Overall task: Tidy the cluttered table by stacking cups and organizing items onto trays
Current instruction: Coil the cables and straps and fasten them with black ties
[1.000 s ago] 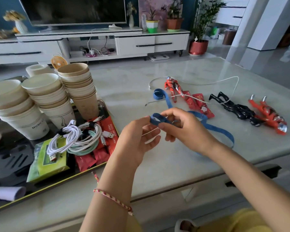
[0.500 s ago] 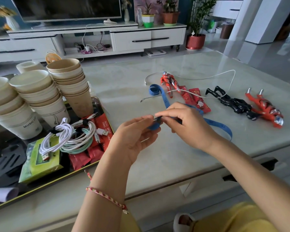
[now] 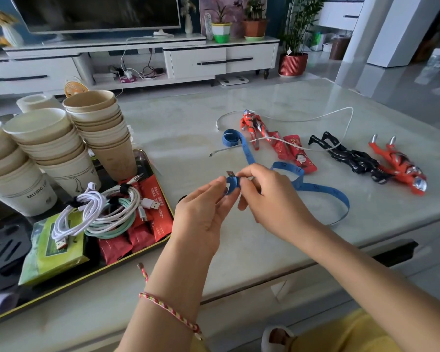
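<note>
Surface: a pale, glossy marble surface (image 3: 188,123) carries everything.
Tray: a dark rectangular tray with a gold rim (image 3: 87,278) lies on the left part of it.
Cups: stacks of white and brown paper cups (image 3: 104,128) stand upright at the far end of the tray.
Tape: a long blue cloth measuring tape (image 3: 320,188) loops across the surface at centre right. Its near end is curled into a small roll lifted between both hands, and its far end is curled beside the red toy.
Left hand: the left hand (image 3: 206,212) pinches the small roll with thumb and fingertips.
Right hand: the right hand (image 3: 272,199) pinches the same roll from the other side.
Toys: three plastic action figures (image 3: 351,156), two red and one black, lie flat to the right.
Cables: coiled white and mint charging cables (image 3: 104,209) lie on the tray over red foil sachets (image 3: 153,214).
</note>
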Action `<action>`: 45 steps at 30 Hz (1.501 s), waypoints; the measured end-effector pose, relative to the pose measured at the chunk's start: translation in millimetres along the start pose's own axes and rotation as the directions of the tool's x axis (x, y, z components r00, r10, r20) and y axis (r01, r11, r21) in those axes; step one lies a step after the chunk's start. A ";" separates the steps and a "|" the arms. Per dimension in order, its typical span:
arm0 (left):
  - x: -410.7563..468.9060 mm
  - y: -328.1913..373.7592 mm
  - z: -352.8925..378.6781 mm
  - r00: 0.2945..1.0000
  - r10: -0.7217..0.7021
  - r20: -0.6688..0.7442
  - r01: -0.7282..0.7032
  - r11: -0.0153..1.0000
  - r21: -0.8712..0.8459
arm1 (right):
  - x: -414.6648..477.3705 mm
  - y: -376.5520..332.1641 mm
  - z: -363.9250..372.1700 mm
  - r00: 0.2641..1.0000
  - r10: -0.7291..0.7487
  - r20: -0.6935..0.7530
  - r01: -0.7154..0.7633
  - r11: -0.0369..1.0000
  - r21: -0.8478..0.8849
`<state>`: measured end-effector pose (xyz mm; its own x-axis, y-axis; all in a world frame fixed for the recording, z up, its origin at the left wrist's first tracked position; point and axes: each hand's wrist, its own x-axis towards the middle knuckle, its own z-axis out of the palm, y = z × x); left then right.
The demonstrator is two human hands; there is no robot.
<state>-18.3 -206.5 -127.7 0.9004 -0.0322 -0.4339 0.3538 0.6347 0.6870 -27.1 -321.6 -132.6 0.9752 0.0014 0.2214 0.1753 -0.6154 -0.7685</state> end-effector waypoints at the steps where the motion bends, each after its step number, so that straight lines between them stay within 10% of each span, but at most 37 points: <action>1: 0.1 -0.2 0.4 1.000 0.011 -0.012 -0.012 1.000 -0.009 | -0.8 -1.7 2.2 1.000 -0.019 0.000 0.019 1.000 0.016; 10: -0.1 -1.9 -2.0 0.994 -0.026 -0.102 0.043 0.986 0.162 | 0.8 5.6 8.5 0.999 0.041 0.005 -0.041 0.995 0.086; 26: -3.8 -2.4 -5.6 0.979 0.043 0.201 -0.142 0.848 0.510 | -0.5 11.7 -16.1 0.947 -0.318 0.043 0.319 0.917 -0.239; 38: -1.6 2.4 -6.3 0.988 0.007 0.153 -0.073 0.900 0.431 | -8.5 10.8 -19.2 0.951 -0.245 0.190 0.265 0.960 -0.087; 45: -1.8 5.4 -6.4 0.979 -0.161 0.127 0.102 0.919 0.380 | -14.1 14.2 -7.2 0.971 -0.240 0.015 0.238 0.951 -0.197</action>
<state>-19.6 -198.0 -126.9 0.8566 -0.2314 -0.4611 0.5130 0.2869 0.8090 -39.4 -336.1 -142.3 0.9068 0.1609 0.3897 0.3721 -0.7400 -0.5603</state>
